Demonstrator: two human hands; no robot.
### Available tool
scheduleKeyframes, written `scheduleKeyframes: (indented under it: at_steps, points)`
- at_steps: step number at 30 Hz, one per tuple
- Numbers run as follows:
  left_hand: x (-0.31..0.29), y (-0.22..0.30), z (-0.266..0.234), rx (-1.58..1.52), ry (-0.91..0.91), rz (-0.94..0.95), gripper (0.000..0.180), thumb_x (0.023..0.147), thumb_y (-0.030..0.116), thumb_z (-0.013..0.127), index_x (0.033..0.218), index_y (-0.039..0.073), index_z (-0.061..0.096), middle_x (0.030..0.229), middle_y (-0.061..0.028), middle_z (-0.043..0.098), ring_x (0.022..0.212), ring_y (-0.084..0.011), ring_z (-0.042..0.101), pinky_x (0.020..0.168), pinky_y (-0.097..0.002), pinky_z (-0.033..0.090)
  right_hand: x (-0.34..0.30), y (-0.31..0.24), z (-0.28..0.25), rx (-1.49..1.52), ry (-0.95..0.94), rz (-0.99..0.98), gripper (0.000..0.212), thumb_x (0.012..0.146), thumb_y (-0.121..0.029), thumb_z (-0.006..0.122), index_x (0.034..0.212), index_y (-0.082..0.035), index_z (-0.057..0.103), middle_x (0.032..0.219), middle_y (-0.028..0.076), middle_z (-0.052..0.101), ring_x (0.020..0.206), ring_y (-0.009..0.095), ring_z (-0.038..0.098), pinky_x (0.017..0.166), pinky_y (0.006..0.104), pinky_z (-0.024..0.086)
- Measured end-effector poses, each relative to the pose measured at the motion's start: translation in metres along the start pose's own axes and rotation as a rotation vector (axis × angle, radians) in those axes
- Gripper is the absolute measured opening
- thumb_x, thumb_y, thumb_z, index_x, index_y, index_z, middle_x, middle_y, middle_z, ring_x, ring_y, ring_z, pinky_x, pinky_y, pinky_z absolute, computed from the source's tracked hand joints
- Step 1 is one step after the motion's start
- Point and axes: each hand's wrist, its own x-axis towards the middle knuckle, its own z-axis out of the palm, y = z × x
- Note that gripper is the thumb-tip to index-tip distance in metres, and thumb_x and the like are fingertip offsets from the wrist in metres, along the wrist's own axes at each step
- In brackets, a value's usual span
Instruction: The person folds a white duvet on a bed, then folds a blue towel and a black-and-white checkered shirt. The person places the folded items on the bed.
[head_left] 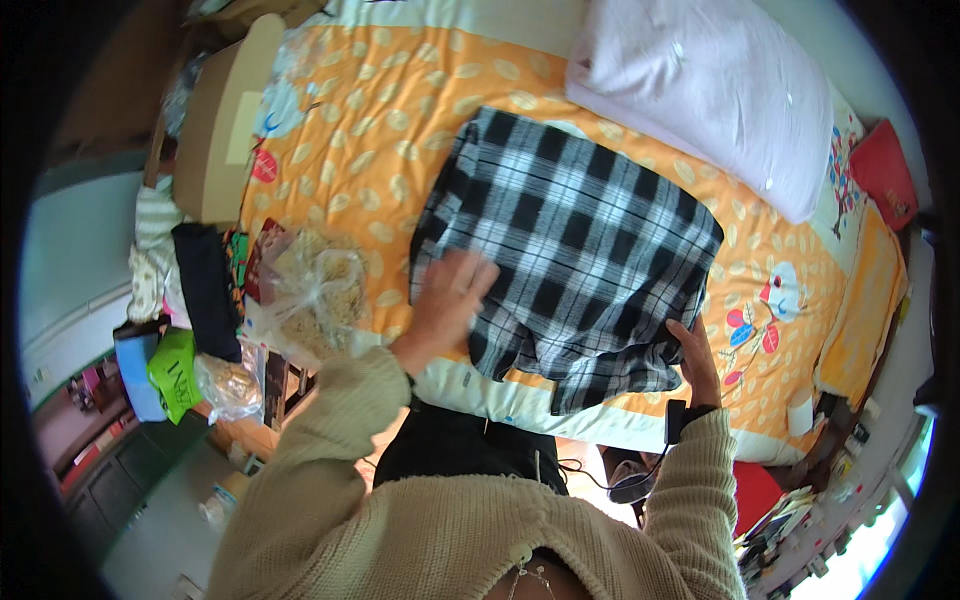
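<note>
A black-and-white plaid garment (590, 220), folded into a rough square, lies on the bed with its near edge bunched and uneven. My left hand (447, 300) is over its left side, fingers stretched out and blurred by motion; I see nothing held in it. At the near right corner, my right hand (695, 352) has its fingers closed on the garment's edge, with some of them hidden by the cloth. A dark band with a small black device circles my right wrist.
The bed has an orange leaf-patterned sheet (385, 125). A pale pink folded quilt (700, 100) lies at the far right. To the left are a clear plastic bag (318, 295) and a cardboard box (217, 150). A red pouch (883, 172) rests at the right edge.
</note>
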Motion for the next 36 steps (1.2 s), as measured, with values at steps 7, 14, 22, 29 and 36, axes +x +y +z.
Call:
scheduleKeyframes:
  at_steps: [7, 14, 22, 29, 36]
  points:
    - [-0.080, 0.069, 0.046, -0.164, -0.270, 0.064, 0.047, 0.082, 0.019, 0.063, 0.126, 0.006, 0.055, 0.144, -0.0150, 0.039, 0.134, -0.0349, 0.033, 0.103, -0.0582, 0.028, -0.046, -0.064, 0.146, -0.079, -0.242, -0.219, 0.051, 0.088, -0.003, 0.061, 0.135, -0.002, 0.041, 0.119, 0.008, 0.058, 0.105, 0.017, 0.057, 0.091, 0.0302, 0.047]
    - [-0.148, 0.048, 0.022, -0.432, -0.343, -0.002, 0.014, 0.076, 0.013, 0.060, 0.089, 0.006, 0.060, 0.091, -0.0093, 0.060, 0.086, -0.0303, 0.062, 0.072, -0.0463, 0.048, -0.051, -0.019, 0.352, -0.820, -0.365, -0.451, 0.078, 0.085, -0.025, 0.070, 0.146, -0.001, 0.026, 0.118, 0.019, 0.060, 0.099, 0.030, 0.062, 0.086, 0.0370, 0.048]
    - [-0.098, -0.051, -0.022, -0.478, 0.392, -0.408, 0.022, 0.079, 0.005, 0.061, 0.101, 0.004, 0.059, 0.103, -0.0170, 0.058, 0.099, -0.0380, 0.055, 0.084, -0.0472, 0.045, -0.054, 0.037, 0.297, -0.822, 0.034, -0.841, 0.048, 0.080, -0.006, 0.069, 0.124, -0.001, 0.052, 0.119, 0.020, 0.054, 0.108, 0.035, 0.055, 0.094, 0.0389, 0.044]
    - [0.007, -0.100, 0.000, -0.553, 0.276, -0.646, 0.062, 0.074, 0.027, 0.074, 0.122, -0.001, 0.047, 0.121, -0.0230, 0.052, 0.115, -0.0404, 0.049, 0.096, -0.0456, 0.041, 0.010, 0.059, 0.204, -0.200, 0.162, -0.103, 0.071, 0.092, -0.036, 0.062, 0.145, -0.007, 0.025, 0.115, 0.001, 0.057, 0.097, 0.011, 0.053, 0.069, 0.0259, 0.038]
    - [0.075, -0.109, -0.029, -1.147, -0.063, -0.739, 0.100, 0.075, 0.044, 0.077, 0.145, -0.006, 0.025, 0.144, -0.0257, 0.035, 0.136, -0.0351, 0.034, 0.107, -0.0413, 0.034, 0.046, 0.046, 0.217, -0.171, 0.098, -0.272, 0.059, 0.094, -0.038, 0.061, 0.137, -0.003, 0.040, 0.110, 0.004, 0.058, 0.093, 0.010, 0.051, 0.074, 0.0257, 0.040]
